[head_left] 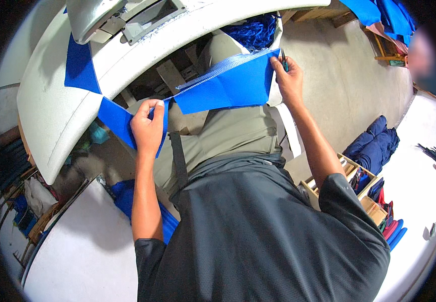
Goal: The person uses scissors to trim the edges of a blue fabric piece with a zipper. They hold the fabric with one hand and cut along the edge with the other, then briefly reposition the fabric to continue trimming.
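Observation:
A blue fabric piece [228, 86] with an overlocked edge is stretched above my lap between my two hands. My right hand [289, 80] pinches its far right corner and also has thread snips [284, 61] with dark blades in the fingers. Closed at the left, my left hand [148, 126] grips the chain where this piece joins a second blue fabric piece [116, 118], which hangs beside the table edge. Farther along, another blue fabric piece [81, 68] lies on the white sewing table [51, 118], running up toward the sewing machine [94, 17].
A bag of blue fabric scraps [250, 32] hangs under the table edge ahead. At right are a wooden box [349, 168], a dark blue cloth bundle [374, 143] and a white tabletop [424, 166]. Another white surface [84, 246] is at lower left. A person [426, 58] is at far right.

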A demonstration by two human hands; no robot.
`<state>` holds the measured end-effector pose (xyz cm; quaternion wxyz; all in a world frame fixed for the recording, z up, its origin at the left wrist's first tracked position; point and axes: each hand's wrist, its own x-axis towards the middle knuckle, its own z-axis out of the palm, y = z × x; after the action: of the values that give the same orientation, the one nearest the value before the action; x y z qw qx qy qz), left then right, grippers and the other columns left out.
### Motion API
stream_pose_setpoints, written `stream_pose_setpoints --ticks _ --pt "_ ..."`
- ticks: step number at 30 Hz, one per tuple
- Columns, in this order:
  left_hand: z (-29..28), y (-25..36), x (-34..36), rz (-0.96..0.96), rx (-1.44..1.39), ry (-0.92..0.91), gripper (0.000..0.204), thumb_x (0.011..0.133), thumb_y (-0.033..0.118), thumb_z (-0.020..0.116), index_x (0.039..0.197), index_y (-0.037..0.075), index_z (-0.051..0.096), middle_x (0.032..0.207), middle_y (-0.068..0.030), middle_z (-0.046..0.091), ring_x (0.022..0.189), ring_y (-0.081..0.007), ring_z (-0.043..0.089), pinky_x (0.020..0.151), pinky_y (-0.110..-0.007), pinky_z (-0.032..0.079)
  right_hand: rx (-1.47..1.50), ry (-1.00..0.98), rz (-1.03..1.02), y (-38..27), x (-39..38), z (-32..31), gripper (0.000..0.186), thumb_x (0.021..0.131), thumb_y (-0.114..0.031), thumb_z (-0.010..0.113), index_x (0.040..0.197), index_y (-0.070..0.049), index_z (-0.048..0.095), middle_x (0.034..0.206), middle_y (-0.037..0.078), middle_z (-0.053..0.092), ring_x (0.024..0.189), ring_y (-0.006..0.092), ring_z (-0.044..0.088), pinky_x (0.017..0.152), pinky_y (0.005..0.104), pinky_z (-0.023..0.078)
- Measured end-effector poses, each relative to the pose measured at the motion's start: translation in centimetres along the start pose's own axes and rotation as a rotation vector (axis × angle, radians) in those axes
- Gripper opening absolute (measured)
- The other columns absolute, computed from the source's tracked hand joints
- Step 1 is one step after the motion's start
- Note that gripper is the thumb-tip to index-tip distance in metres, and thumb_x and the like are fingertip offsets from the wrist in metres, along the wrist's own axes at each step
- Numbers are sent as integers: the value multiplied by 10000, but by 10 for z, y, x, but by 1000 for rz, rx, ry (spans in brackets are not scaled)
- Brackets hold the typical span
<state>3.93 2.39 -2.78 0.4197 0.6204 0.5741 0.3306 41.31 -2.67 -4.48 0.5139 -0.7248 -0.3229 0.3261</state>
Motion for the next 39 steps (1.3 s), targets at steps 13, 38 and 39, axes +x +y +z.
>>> stream_pose_setpoints --ticks 13,38,39 --pt "-2 11 -9 -42 -42 -18 179 960 164 664 972 -13 688 856 -42 711 807 -73 621 744 -250 498 488 77 -4 -43 -42 16 245 1014 -304 573 907 -84 588 622 -70 419 505 39 354 461 230 276" --pt "1 17 -21 -106 -75 -41 155 958 142 662 957 -11 687 850 -11 693 795 -54 593 733 -245 497 478 -720 693 -52 -118 157 389 1024 -441 528 815 -112 528 559 -81 334 463 61 252 442 271 213" --pt "2 17 -22 -97 -78 -40 155 958 142 662 959 -11 688 851 -12 694 796 -54 593 733 -245 497 476 -697 688 -52 -121 157 379 1023 -442 534 817 -124 522 570 -93 309 480 57 227 459 268 196"
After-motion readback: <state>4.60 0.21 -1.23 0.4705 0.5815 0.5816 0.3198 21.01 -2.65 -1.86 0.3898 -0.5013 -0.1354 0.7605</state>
